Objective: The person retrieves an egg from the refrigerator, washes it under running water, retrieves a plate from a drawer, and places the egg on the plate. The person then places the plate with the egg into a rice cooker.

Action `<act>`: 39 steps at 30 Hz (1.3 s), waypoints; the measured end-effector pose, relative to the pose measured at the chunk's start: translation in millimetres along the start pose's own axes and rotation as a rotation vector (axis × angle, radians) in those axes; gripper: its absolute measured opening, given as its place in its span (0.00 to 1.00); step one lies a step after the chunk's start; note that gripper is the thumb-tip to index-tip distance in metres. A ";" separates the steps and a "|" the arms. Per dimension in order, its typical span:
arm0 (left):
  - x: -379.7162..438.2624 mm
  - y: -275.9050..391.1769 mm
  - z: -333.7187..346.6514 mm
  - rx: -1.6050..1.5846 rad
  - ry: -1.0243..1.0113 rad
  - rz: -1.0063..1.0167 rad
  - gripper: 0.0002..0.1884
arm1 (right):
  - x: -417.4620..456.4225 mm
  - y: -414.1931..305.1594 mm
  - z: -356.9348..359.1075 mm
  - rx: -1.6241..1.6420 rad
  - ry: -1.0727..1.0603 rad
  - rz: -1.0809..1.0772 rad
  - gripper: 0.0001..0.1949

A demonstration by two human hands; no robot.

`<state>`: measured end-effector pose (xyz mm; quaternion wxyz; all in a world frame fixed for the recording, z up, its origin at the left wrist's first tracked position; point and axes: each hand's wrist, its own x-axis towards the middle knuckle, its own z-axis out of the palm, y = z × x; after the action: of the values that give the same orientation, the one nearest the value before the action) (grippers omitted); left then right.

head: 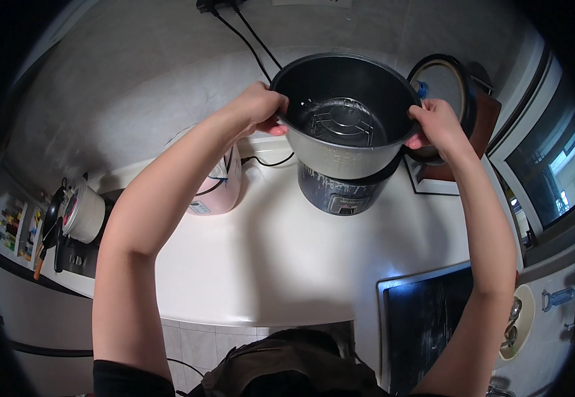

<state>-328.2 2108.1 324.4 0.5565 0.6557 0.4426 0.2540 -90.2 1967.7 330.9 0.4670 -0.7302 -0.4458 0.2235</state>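
Between my two hands is a deep rice cooker inner pot (344, 161), dark inside and pale grey outside. My left hand (262, 110) pinches its rim on the left, and my right hand (432, 124) grips the rim on the opposite side. At the bottom of the pot lies a round wire steaming rack (351, 116). The pot is over the dark rice cooker body (344, 196), whose worn front has a small panel and switch. Most of the body's opening is hidden by the pot, so I cannot tell whether the two touch.
A pink electric appliance (218, 196) stands left of the cooker on the white countertop (287, 258). Behind my right hand lean a round lid (443, 79) and a brown board (485, 119). A pan and a white pot (86, 213) are far left; a dark sink (423, 327) lies lower right.
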 end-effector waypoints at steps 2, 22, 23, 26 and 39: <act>19.2 -4.7 6.1 0.005 0.048 0.041 0.13 | 12.1 3.5 1.5 -0.016 0.044 -0.006 0.09; 105.8 -59.5 45.2 0.095 0.009 -0.001 0.20 | 57.9 82.1 28.2 -0.447 0.082 0.100 0.16; 106.1 -60.1 49.2 0.108 0.002 0.000 0.20 | 65.9 102.6 24.7 -0.445 0.111 0.103 0.17; 109.4 -69.5 41.2 0.119 0.032 0.002 0.20 | 62.1 99.2 34.0 -0.486 0.156 0.065 0.17; 42.6 -15.3 -44.5 0.100 -0.169 -0.173 0.17 | -7.7 20.7 6.9 -0.225 0.014 -0.071 0.07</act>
<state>-349.1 2167.2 314.3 0.5782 0.6610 0.4612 0.1266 -90.0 1960.9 308.7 0.3929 -0.7634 -0.4902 0.1502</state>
